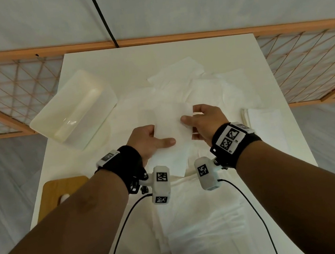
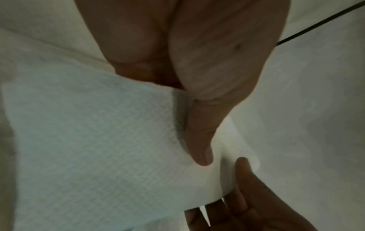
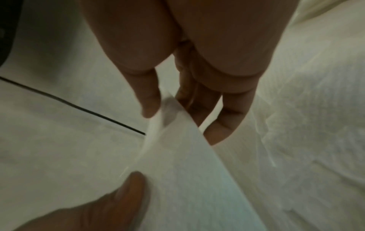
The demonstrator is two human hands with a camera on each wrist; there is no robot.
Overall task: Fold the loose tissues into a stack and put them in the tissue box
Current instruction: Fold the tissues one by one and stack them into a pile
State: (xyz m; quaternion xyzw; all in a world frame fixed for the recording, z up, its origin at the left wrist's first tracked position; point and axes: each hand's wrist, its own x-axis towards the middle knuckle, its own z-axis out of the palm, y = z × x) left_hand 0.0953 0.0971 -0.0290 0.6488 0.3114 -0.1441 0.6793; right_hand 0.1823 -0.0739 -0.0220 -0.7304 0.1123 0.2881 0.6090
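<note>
Here both hands' grip, left hand (image 1: 149,139) and right hand (image 1: 205,121), pinches one tissue (image 1: 170,124) (thumbs on top).

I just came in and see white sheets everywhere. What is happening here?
A person holds one tissue above the table with both hands: left hand and right hand each pinch a side. More loose tissues lie beyond, a folded stack lies nearer, and the tissue box sits far left.
</note>
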